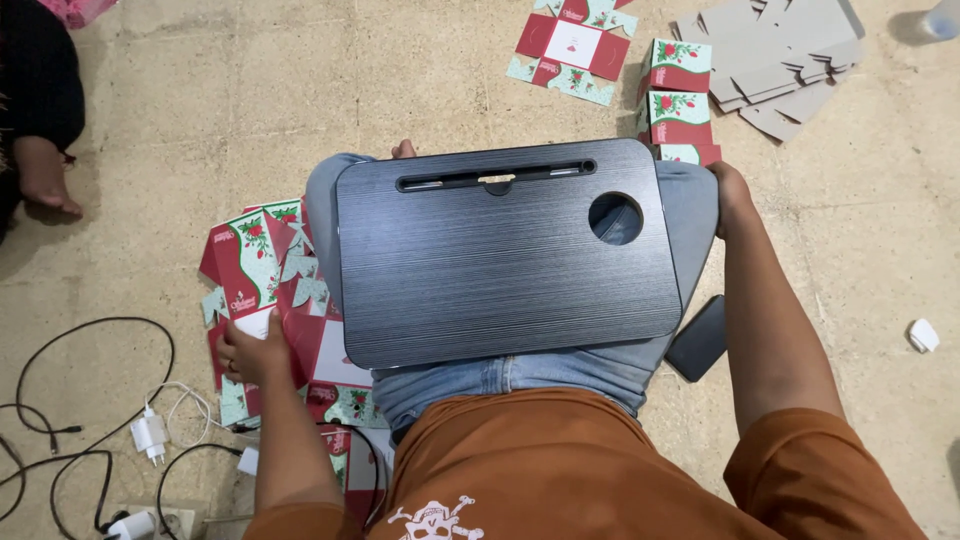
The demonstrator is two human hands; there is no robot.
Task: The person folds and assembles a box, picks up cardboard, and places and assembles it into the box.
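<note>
Shirt: an orange shirt with a pale printed emblem fills the near edge of the view.
Lap: jeans show below the shirt, with a dark lap tray resting across the knees (it has a slot along its far edge and a round hole at its right).
Left hand: the left hand reaches down to the floor at the person's left, fingers curled onto a pile of flat red and green box blanks, gripping the white edge of the top one.
Right hand: the right hand is at the far right corner of the tray, beside the knee; whether it grips anything I cannot tell, since the fingers are hidden.
Phone: a dark phone lies on the floor just beside the right thigh.
Cables: black and white cables with chargers sprawl at the near left.
Folded boxes: red and green folded boxes stand in a row beyond the tray.
Far floor: an opened-out blank and a heap of grey card blanks lie further off.
Other person: a bare foot rests at the far left.
</note>
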